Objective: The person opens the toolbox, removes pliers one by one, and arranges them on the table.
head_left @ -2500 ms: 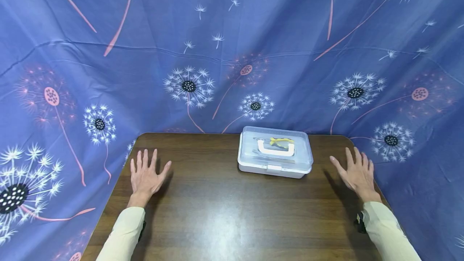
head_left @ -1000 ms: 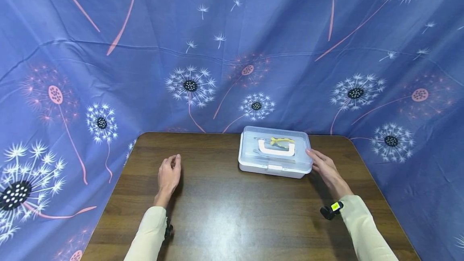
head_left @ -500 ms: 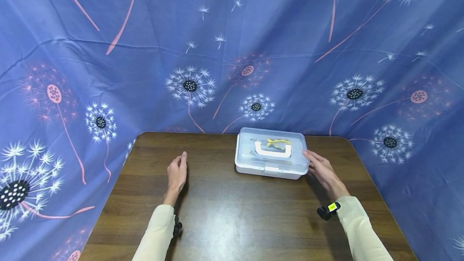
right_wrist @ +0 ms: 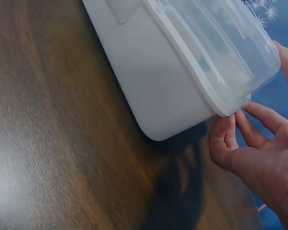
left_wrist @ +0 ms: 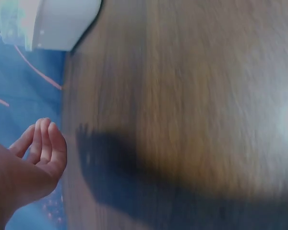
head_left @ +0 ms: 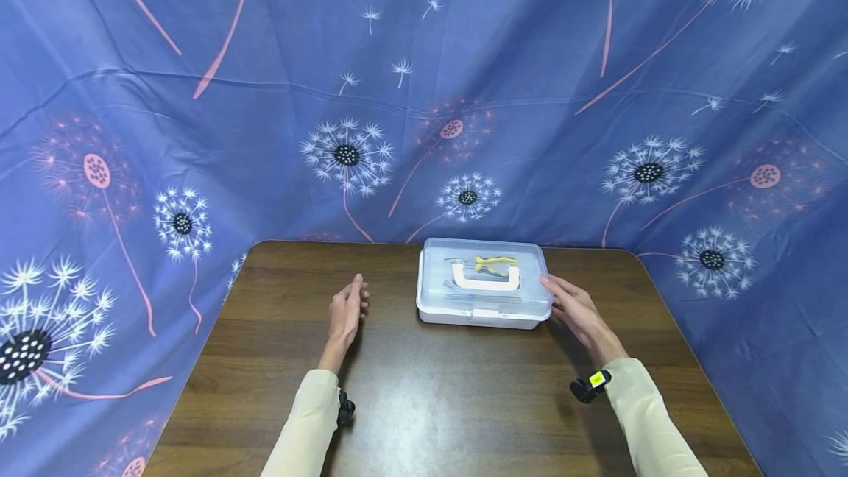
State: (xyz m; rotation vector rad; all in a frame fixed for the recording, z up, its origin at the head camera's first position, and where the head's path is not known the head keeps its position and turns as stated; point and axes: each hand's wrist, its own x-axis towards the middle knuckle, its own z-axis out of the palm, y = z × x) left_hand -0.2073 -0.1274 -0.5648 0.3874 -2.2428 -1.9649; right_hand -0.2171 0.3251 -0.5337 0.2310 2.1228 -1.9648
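Note:
A white plastic storage box (head_left: 437,316) with a clear lid and a white carry handle (head_left: 486,284) sits near the table's back edge. Through the lid show a yellow-handled tool (head_left: 495,261) and some thin pieces. My right hand (head_left: 581,315) touches the box's right end. In the right wrist view its fingertips (right_wrist: 222,128) rest at the lid's rim, with another digit higher up against the lid. My left hand (head_left: 346,309) hovers left of the box, apart from it, palm turned toward the box. In the left wrist view that hand's fingers (left_wrist: 45,143) are loosely bent and hold nothing.
The brown wooden table (head_left: 424,403) reaches back to a blue dandelion-print cloth (head_left: 278,43), which hangs behind it and along both sides. A white latch (head_left: 485,313) is on the box's front. Each wrist wears a small black camera.
Both hands left their spread pose at the table's sides. The right hand came to the box's right end, and the box has slid left with it. The left hand moved right, toward the box.

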